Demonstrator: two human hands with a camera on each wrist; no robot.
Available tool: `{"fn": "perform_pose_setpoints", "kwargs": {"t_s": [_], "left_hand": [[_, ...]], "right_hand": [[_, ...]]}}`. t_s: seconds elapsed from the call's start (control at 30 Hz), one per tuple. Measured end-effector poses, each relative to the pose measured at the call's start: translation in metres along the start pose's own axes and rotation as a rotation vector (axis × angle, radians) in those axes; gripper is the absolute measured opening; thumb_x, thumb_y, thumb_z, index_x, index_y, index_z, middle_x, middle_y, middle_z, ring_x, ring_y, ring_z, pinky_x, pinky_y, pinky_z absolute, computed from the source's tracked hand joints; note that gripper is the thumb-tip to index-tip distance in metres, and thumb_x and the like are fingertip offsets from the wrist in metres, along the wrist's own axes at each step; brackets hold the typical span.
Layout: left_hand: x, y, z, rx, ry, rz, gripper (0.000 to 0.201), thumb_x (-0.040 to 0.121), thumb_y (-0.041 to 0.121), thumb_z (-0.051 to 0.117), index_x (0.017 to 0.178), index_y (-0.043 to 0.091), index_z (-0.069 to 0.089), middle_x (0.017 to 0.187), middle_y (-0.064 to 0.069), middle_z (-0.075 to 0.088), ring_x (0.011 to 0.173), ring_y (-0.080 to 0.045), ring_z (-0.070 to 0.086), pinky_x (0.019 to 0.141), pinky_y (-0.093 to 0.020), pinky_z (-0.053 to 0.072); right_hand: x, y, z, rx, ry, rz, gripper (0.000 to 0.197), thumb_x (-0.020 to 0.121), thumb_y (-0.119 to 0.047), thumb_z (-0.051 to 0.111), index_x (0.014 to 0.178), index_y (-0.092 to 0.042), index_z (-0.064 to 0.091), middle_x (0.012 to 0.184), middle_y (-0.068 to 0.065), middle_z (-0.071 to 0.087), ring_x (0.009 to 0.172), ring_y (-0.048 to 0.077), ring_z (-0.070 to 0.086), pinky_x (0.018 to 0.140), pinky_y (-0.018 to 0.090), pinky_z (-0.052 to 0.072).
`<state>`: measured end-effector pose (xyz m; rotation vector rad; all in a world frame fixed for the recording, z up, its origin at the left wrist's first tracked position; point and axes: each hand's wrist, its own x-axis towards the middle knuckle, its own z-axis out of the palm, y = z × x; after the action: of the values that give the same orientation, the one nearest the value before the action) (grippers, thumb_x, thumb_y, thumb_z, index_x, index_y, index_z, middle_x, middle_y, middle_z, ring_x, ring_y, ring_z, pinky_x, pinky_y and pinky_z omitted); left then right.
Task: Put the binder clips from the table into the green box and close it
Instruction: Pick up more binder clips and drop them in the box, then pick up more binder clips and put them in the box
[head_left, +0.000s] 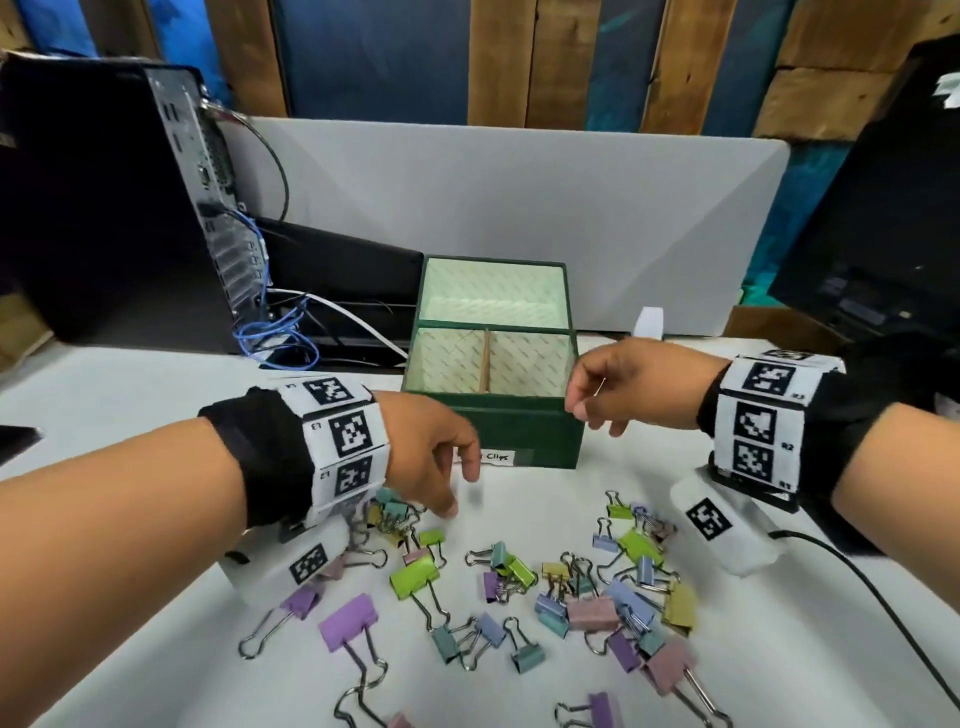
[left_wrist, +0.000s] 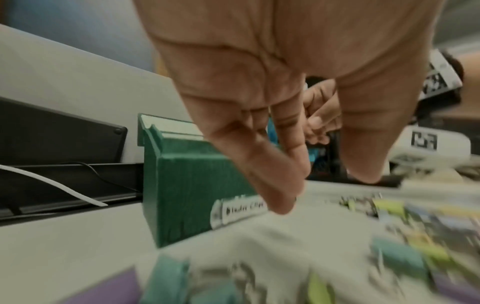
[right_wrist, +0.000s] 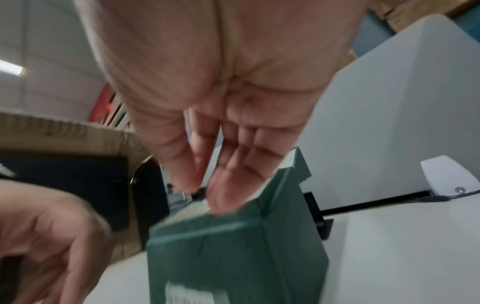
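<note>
The green box stands open in the middle of the white table, its lid upright at the back. A divider shows inside it and I see no clips there. Several pastel binder clips lie scattered in front of the box, among them a lime one and a purple one. My left hand hangs with fingers pointing down just above a small cluster of clips, holding nothing. My right hand hovers at the box's front right corner, fingers relaxed and empty.
A black computer tower with blue cables stands at the back left. A dark monitor rises at the right. A grey panel closes off the back. A black cable runs across the table's right side.
</note>
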<state>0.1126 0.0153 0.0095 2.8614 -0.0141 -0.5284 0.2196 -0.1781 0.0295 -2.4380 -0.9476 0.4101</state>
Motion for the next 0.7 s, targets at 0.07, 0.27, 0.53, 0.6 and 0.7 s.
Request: {"fn": "perform_pose_setpoints", "kwargs": {"t_s": [0.07,0.27,0.53,0.6,0.7], "left_hand": [[-0.001,0.001,0.01,0.113,-0.054,-0.017,0.037,0.073,0.038,0.073,0.106,0.038,0.058,0.097,0.012,0.064,0.075,-0.005,0.058,0.074,-0.021,0.048],[-0.001,0.012,0.025,0.243,-0.117,0.017,0.052,0.072,0.046,0.072,0.119,0.047,0.05,0.115,0.011,0.055,0.099,-0.012,0.056,0.087,-0.027,0.047],[0.009,0.037,0.036,0.271,-0.094,0.144,0.056,0.078,0.038,0.07,0.128,0.046,0.045,0.126,0.002,0.048,0.113,-0.018,0.05,0.082,-0.026,0.038],[0.011,0.04,0.039,0.284,-0.061,0.16,0.048,0.081,0.035,0.067,0.125,0.042,0.049,0.124,0.003,0.051,0.112,-0.017,0.052,0.081,-0.026,0.039],[0.013,0.041,0.04,0.256,-0.089,0.156,0.04,0.082,0.033,0.066,0.12,0.037,0.055,0.118,0.005,0.058,0.105,-0.015,0.055,0.084,-0.027,0.043]], "right_hand": [[-0.009,0.001,0.009,-0.194,-0.175,0.031,0.009,0.085,-0.017,0.061,0.085,-0.025,0.066,0.074,-0.012,0.064,0.066,0.003,0.059,0.066,0.017,0.053],[-0.014,0.017,0.031,-0.595,-0.373,0.141,0.045,0.083,-0.03,0.064,0.125,-0.037,0.05,0.129,-0.007,0.051,0.112,0.014,0.053,0.095,0.029,0.044],[-0.018,0.012,0.039,-0.533,-0.446,0.137,0.052,0.075,-0.049,0.069,0.123,-0.045,0.051,0.118,-0.008,0.05,0.11,0.014,0.054,0.092,0.025,0.043],[-0.018,0.01,0.045,-0.572,-0.427,0.087,0.051,0.076,-0.044,0.071,0.123,-0.042,0.052,0.121,-0.006,0.053,0.108,0.015,0.055,0.087,0.025,0.043],[-0.016,0.01,0.052,-0.59,-0.367,0.037,0.042,0.078,-0.032,0.072,0.117,-0.035,0.057,0.117,-0.002,0.057,0.104,0.018,0.057,0.084,0.029,0.046]]}}
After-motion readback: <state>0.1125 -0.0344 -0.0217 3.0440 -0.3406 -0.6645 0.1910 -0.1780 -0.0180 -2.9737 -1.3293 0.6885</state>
